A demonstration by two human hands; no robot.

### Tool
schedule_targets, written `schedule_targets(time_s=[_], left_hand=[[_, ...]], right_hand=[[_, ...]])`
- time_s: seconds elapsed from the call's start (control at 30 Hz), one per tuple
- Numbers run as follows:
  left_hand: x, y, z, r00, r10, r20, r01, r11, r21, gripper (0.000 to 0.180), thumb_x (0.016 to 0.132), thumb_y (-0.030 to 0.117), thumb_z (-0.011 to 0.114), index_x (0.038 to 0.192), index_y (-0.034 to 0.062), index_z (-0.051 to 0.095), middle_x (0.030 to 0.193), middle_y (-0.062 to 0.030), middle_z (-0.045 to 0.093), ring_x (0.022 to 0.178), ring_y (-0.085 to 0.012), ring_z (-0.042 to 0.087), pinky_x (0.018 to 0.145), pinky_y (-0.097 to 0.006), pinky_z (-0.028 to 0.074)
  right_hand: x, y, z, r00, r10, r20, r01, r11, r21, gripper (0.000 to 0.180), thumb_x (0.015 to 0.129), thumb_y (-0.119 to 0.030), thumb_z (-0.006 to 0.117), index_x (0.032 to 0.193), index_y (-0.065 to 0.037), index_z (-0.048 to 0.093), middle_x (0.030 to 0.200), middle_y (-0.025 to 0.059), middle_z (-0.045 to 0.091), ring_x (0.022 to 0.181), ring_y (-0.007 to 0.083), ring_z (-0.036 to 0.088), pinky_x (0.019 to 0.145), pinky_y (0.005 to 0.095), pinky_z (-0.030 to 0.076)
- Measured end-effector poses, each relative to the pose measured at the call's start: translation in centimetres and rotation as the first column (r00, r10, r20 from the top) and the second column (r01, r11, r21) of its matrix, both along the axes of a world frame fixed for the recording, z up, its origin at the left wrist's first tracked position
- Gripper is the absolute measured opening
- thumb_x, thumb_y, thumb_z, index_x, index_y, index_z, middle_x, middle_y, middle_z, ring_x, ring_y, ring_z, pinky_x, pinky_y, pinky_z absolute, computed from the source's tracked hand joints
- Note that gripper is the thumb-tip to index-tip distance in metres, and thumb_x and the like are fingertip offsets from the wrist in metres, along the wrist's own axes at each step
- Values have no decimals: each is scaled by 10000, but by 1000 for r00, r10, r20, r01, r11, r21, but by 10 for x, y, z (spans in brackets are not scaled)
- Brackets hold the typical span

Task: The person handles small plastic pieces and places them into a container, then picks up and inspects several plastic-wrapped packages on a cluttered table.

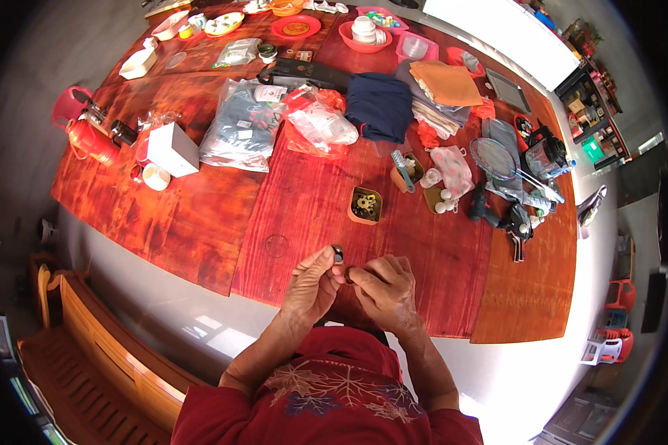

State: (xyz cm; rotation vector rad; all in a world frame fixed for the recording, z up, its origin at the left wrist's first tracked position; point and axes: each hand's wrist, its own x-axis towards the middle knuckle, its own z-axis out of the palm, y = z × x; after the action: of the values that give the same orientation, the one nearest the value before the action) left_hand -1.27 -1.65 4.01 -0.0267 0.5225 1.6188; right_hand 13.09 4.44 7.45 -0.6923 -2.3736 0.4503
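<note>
Above the table's near edge my two hands meet. My left hand (313, 283) pinches a small dark round piece (338, 254) with a shiny top between thumb and fingertips. Right beside it, my right hand (386, 291) is closed, thumb and index finger pressed together around something small and brownish that I cannot make out. Just beyond the hands stands a square tan container (365, 216) holding several small yellowish and dark pieces. Farther back, a teal-handled brush (404, 172) leans across another small container.
Clothes in clear plastic bags (239, 126), a folded navy cloth (378, 106) and an orange cloth (445, 83) lie across the middle. A white box (174, 148) and red thermos (93, 142) stand left. Badminton rackets (493, 159) and a hair dryer (482, 208) lie right.
</note>
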Motion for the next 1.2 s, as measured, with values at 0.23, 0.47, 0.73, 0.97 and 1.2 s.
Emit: schedule_targets(time_s=[0.23,0.47,0.73,0.97,1.2], left_hand=[[5,-2,3,991,39,-128,-38,999,6,183,897,101,571,1032,-8,630,893,-89,667,793,-142,641,703,-269,552],[10,-6,-6,990,28,-136,-22,999,42,166,890,56,565,1024,-17,630,953,-119,666,855,-167,646,719,-277,561],[9,-4,-5,990,60,-127,-57,998,27,155,892,52,556,1008,-11,638,947,-106,665,850,-162,640,740,-273,546],[0,-10,2,992,31,-125,-39,998,-58,83,867,82,602,918,37,651,915,-90,666,854,-169,631,750,-300,516],[10,-5,-9,989,12,-149,-15,1000,-24,125,884,84,578,958,6,643,910,-90,664,831,-170,639,706,-280,521]], right_hand=[[-12,1,21,981,-57,-187,60,998,7,312,626,9,690,918,-92,641,781,20,573,691,204,542,648,330,398],[-9,-4,10,979,-143,-145,153,987,56,307,603,-27,705,893,-112,651,737,-5,531,678,178,532,646,333,391],[-17,-4,17,985,-74,-156,84,994,63,308,612,2,682,904,-87,649,776,29,555,703,213,540,664,358,405],[-1,-5,1,999,9,-37,-11,998,-64,285,620,-2,681,890,-89,644,771,11,565,690,191,541,641,347,395],[-14,-5,1,979,-154,-131,158,987,23,315,656,-32,685,961,-75,616,774,33,560,695,209,548,647,349,398]])
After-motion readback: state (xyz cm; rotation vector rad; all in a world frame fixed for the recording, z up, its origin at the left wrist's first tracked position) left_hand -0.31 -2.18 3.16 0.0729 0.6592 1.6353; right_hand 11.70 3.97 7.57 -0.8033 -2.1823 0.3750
